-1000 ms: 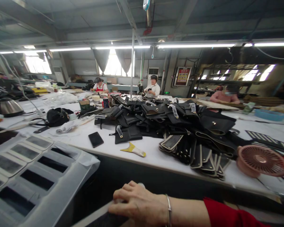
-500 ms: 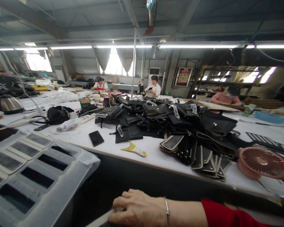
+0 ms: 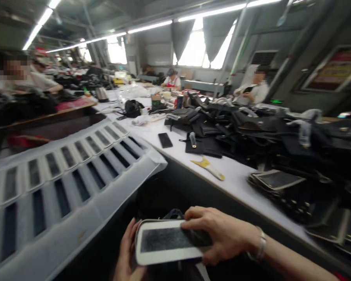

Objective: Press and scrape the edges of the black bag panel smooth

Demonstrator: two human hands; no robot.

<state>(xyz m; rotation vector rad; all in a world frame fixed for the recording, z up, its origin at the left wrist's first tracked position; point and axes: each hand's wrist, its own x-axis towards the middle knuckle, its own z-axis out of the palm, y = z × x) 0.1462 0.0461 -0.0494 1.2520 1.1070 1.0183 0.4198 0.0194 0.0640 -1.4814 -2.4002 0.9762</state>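
A rounded flat piece [image 3: 163,240], dark in the middle with a pale border, is held low in front of me. My left hand [image 3: 128,251] grips its left end, fingers behind and thumb at the lower edge. My right hand [image 3: 219,234], with a silver bracelet at the wrist, holds its right end with fingers on top. Dark material shows beneath the piece. To the left, similar pale-edged dark pieces [image 3: 68,157] lie in a row on a light sheet [image 3: 105,210], beside a row of dark strips [image 3: 81,184].
A white table [image 3: 175,156] bears a phone [image 3: 165,140], a yellow-and-white tool [image 3: 207,168], a heap of black bags [image 3: 236,128] and stacked dark flaps [image 3: 280,179]. Several people sit farther back, one at the far left [image 3: 41,82].
The view has turned left, showing more of the sheet and its rows. My left hand has come into view, and the pale-bordered piece is now visible between both hands.
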